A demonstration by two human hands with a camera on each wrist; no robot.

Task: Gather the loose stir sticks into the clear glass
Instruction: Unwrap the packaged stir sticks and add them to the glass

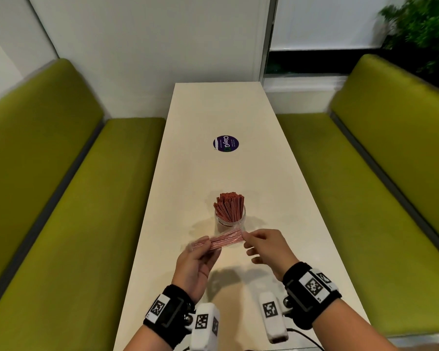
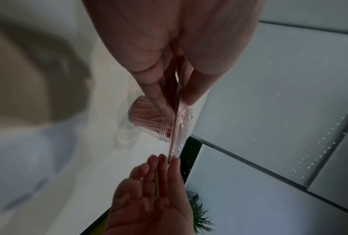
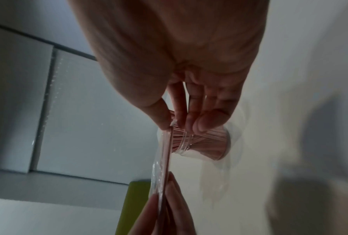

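In the head view a glass stands upright on the table just below the frame's middle, packed with red sticks that rise above its rim and lean toward upper right. In front of it, above the table, a clear packet of more red sticks lies nearly level between the two hands: the left hand clamps its lower-left end between thumb and fingers, and the right hand pinches its upper-right end, the other fingers loosely spread. A round purple sticker sits higher up the table, and green benches flank it left and right. In the left wrist view the left hand's fingers close on the packet at centre; the glass of sticks shows behind them, and the right hand takes the far end at the bottom. In the right wrist view thumb and forefinger nip the packet's edge at centre, the glass just to its right on the table.
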